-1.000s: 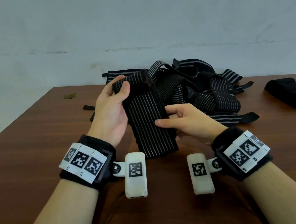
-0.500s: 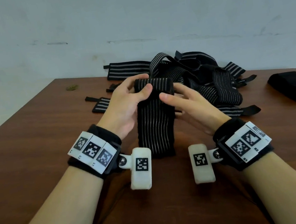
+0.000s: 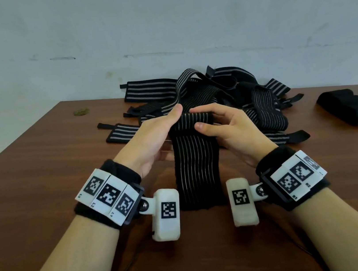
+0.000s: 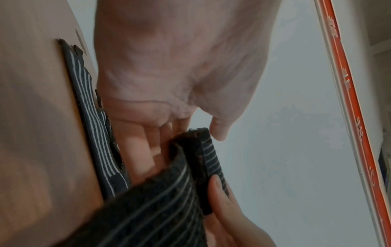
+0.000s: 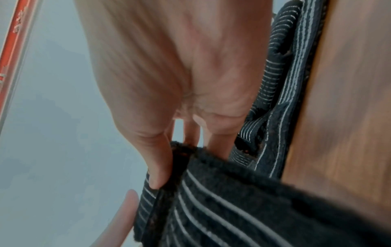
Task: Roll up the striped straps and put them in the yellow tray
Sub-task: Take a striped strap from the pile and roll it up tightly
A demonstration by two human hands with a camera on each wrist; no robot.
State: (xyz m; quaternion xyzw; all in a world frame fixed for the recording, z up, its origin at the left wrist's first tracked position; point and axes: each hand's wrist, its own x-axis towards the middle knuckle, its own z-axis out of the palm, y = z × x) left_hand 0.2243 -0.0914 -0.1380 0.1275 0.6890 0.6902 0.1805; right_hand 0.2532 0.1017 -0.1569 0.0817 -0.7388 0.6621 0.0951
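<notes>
A black strap with thin grey stripes (image 3: 198, 169) hangs upright between my hands, its lower end near the table's front. Its top end is folded over into a short roll (image 3: 195, 120). My left hand (image 3: 157, 138) grips the roll's left side, thumb on top. My right hand (image 3: 221, 126) pinches the right side, thumb on the front and fingers behind. The left wrist view shows the folded edge (image 4: 201, 167) between both hands. In the right wrist view my thumb presses the fold (image 5: 175, 168). No yellow tray is in view.
A tangled pile of striped straps (image 3: 238, 101) lies behind my hands on the brown wooden table (image 3: 40, 179). A loose short strap (image 3: 122, 133) lies at the left. A plain black bundle (image 3: 350, 107) sits far right. A pale wall stands behind.
My right hand came up from the strap's lower edge to its top. Both hands now hold the top end, which is folded over into a roll.
</notes>
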